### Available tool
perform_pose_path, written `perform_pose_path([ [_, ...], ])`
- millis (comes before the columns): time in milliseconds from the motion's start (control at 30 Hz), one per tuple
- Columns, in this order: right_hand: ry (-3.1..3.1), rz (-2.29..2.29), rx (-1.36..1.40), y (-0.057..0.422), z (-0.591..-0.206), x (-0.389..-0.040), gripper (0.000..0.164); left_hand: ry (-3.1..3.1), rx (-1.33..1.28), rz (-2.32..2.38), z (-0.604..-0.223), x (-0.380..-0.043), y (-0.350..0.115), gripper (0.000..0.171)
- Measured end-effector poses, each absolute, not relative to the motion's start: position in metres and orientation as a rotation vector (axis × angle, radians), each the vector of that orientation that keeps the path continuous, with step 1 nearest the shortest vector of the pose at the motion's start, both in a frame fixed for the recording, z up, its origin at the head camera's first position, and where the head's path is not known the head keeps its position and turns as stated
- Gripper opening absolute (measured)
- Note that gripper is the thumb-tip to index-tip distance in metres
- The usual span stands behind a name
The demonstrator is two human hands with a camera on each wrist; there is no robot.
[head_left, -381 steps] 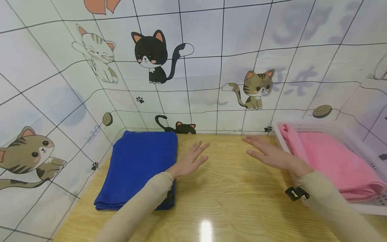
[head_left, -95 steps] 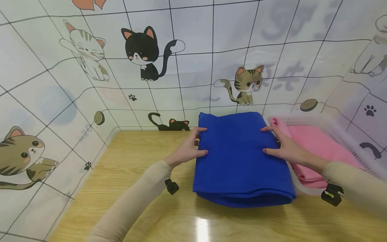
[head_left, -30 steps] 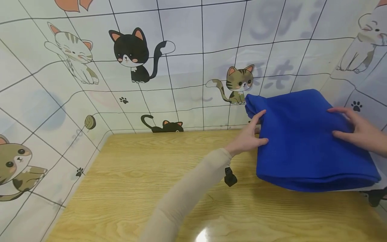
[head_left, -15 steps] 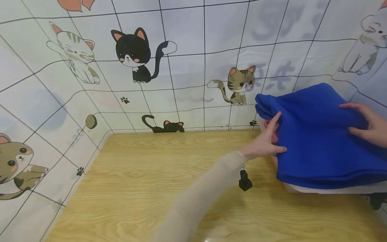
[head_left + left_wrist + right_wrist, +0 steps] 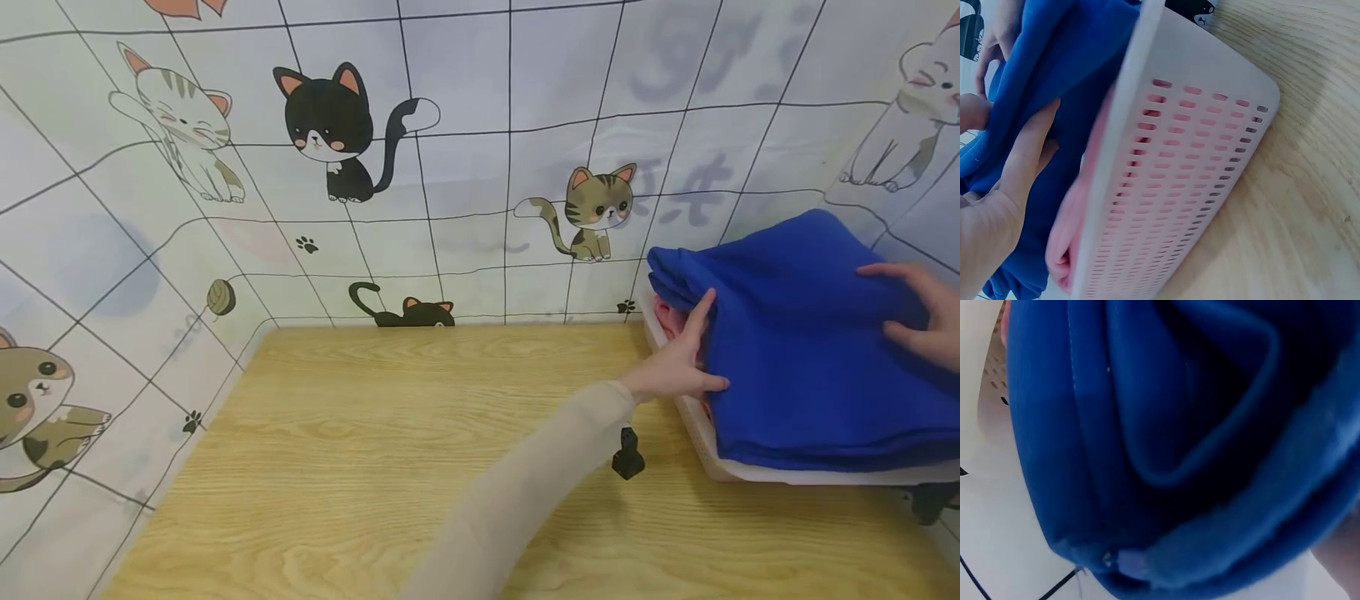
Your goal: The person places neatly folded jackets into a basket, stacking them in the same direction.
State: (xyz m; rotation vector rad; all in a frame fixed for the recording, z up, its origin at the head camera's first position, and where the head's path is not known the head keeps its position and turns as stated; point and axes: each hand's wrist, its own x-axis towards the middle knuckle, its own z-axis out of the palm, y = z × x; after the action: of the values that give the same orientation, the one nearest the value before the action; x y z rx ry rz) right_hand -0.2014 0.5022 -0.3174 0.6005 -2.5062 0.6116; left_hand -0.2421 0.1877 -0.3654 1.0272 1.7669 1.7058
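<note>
A folded blue cloth [image 5: 810, 358] lies over the white plastic basket [image 5: 802, 477] at the right, covering most of its opening. My left hand [image 5: 675, 360] grips the cloth's left edge, thumb on top and other fingers tucked under the fold. At its right side my right hand [image 5: 933, 312], partly cut off by the frame edge, holds the cloth the same way. Beneath it a folded pink cloth [image 5: 669, 318] shows at the basket's left end; the left wrist view shows this pink cloth [image 5: 1069, 219] just inside the rim. Rolled layers of blue cloth [image 5: 1166, 456] fill the right wrist view.
The basket stands on a wooden table [image 5: 412, 433], close to the back wall [image 5: 465, 167] and the right-hand wall. Both are covered in cat-patterned, grid-lined sheeting. A small black device [image 5: 628, 454] hangs at my left wrist.
The blue cloth has moved from the table's left side, across the middle, to the basket at right, both hands gripping it. Over the last second it has shifted right and settled lower over the basket.
</note>
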Motion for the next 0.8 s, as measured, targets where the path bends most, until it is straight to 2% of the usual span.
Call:
perform_pose_path([
  [267,-2.646,0.624,0.520,0.497,-0.322,-0.206,0.086,1.873,1.074,1.668,-0.384,-0.249,0.195,0.121],
  [533,-2.805,0.634,0.392,0.494,-0.342,-0.210,0.074,1.846,0.864,1.678,-0.391,-0.249,0.191,0.118],
  [800,-2.923,0.448,0.306,0.514,-0.361,-0.210,0.078,2.071,0.697,1.580,-0.387,-0.240,0.191,0.109],
])
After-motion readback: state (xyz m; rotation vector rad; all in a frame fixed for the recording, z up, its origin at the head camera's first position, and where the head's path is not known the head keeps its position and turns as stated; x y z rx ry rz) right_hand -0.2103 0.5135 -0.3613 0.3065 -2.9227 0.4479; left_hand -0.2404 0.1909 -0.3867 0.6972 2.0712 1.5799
